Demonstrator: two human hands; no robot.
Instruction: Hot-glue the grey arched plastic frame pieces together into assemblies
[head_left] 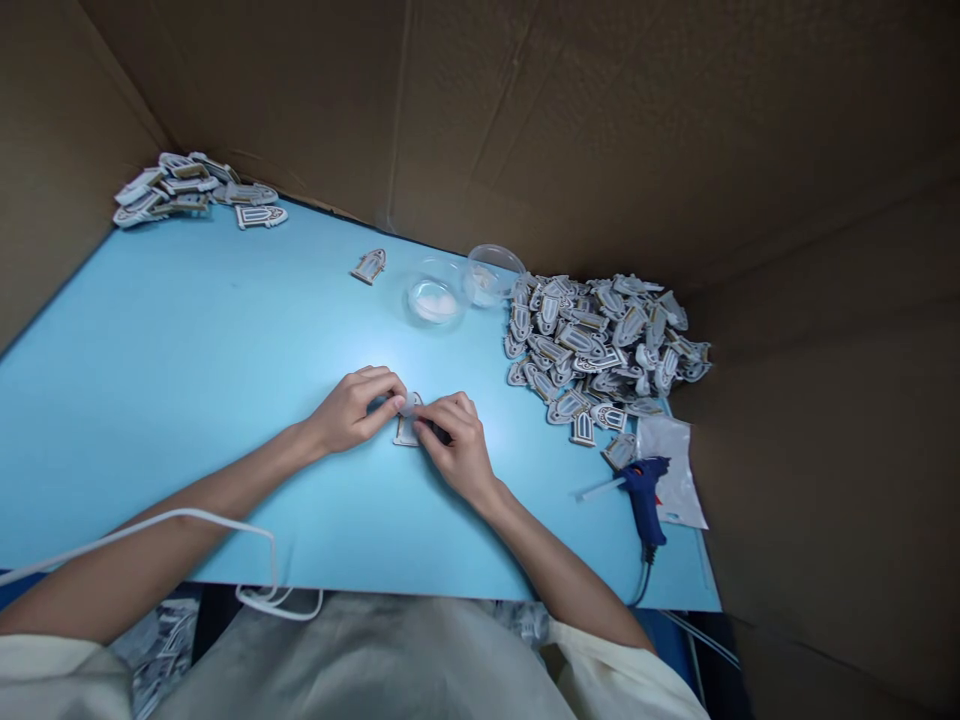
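**Heap of arched wooden cutouts (600,345) right of a round clear plastic tub (435,295)**
A pistol-shaped hot-glue gun (643,495) lies before the heap; a smaller cutout pile (176,190) sits far left, behind the flat tabletop (187,400).

The left hand (352,410) and right hand (457,445) pinch a small arch-shaped cutout (407,430) mid-frame on the light blue tabletop (187,350). A heap of similar cutouts (600,345) and a blue hot glue gun (643,497) lie at right; a clear plastic bowl (433,295) sits above the hands.

Showing pale blue on the tabletop (187,350), white and gold on arched pieces (592,345), dark blue on the glue gun (643,495).
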